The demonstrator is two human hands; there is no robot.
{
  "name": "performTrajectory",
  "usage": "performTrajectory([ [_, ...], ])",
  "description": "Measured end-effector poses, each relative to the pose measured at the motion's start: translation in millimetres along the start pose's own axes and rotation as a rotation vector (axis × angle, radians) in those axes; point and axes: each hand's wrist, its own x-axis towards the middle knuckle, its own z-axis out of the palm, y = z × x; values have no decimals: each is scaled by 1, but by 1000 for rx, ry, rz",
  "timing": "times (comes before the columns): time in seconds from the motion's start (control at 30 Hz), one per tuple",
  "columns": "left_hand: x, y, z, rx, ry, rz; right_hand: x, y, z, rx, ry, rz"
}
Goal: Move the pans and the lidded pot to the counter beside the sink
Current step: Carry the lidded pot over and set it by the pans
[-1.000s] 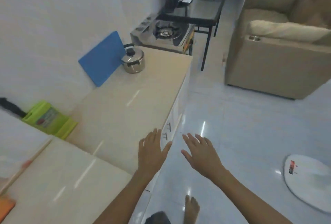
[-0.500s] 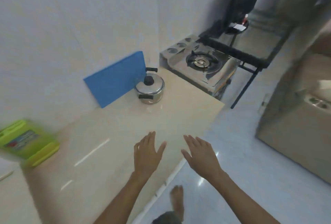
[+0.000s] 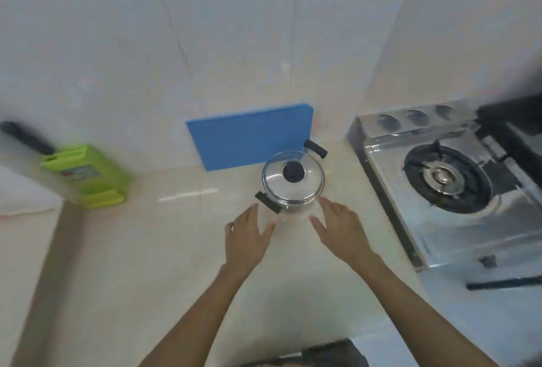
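Your left hand (image 3: 246, 234) is spread flat, fingers loose and apart, palm down over the tabletop (image 3: 123, 255), holding nothing. Its fingertips lie just near of the pot (image 3: 293, 183), close to the pot's near-left side handle (image 3: 268, 203) but apart from it. Your right hand (image 3: 341, 227) is likewise wide and empty, fingers splayed, with the fingertips almost at the pot's near-right rim; whether they touch the steel you cannot tell, since the frame is blurred there. Both forearms reach in from the near edge and converge toward the pot.

The pot stands upright on the tabletop between and just far of your two hands. Its lid (image 3: 305, 187) is on, shiny steel with a black knob (image 3: 294, 171) at the centre, and a second black handle (image 3: 315, 148) sticks out on the far-right side.

Just behind the pot, a blue board (image 3: 243, 139) leans against the wall (image 3: 234, 29); the pot's far edge overlaps its lower right corner in this view. To the right, beside the tabletop, sits a steel stove (image 3: 390, 143) with a single black burner (image 3: 447, 178), well apart from your right hand. Far off to the left, a green box (image 3: 88, 176) stands on the tabletop near the wall, with a dark blurred object (image 3: 26, 136) behind it.
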Motion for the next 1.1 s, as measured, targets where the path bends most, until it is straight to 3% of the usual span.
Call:
performTrajectory([
  [0.2, 33, 41, 22, -276, 40, -442, 119, 60, -17, 83, -108, -105],
  [0.43, 63, 67, 44, -561, 127, -710, 211, 103, 1, 208, -216, -41],
  [0.67, 71, 69, 50, -711, 225, -798, 219, 105, 28, 481, -169, 29],
  [0.87, 70, 66, 52, -785, 213, -845, 222, 107, 37, 566, -107, 84],
  [1.1, 14, 53, 44, -775, 199, -859, 170, 101, 39, 618, -210, 171],
])
